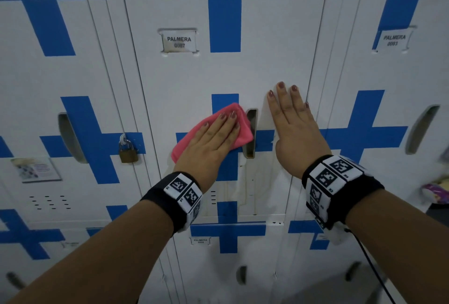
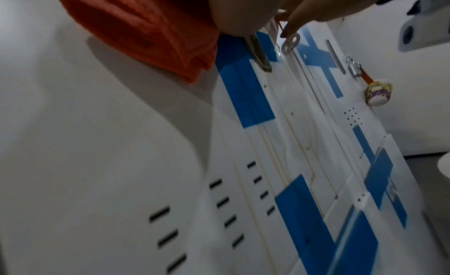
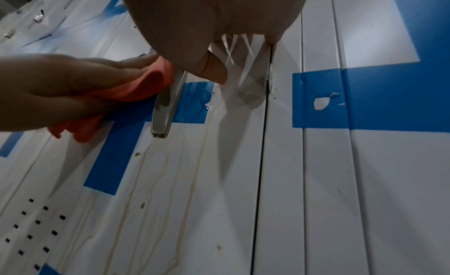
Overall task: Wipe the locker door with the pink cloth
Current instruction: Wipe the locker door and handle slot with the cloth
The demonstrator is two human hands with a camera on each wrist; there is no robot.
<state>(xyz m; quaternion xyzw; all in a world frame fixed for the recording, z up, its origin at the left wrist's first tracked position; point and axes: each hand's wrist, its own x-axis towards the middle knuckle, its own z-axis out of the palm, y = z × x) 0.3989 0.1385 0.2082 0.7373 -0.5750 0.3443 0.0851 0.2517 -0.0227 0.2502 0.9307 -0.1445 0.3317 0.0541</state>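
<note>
The white locker door with blue cross stripes and a label "PALMERA 0007" fills the middle of the head view. A folded pink cloth lies flat against it, just left of the recessed handle. My left hand presses the cloth onto the door with straight fingers. My right hand lies flat on the door's right edge, fingers spread and pointing up. The cloth looks orange-red in the left wrist view, and it shows under the left hand's fingers in the right wrist view.
A brass padlock hangs on the locker to the left. Neighbouring lockers stand on both sides, the right one labelled "PALMERA 0003". Yellowish drip stains run down the door below the handle. A colourful keychain charm hangs on a locker further right.
</note>
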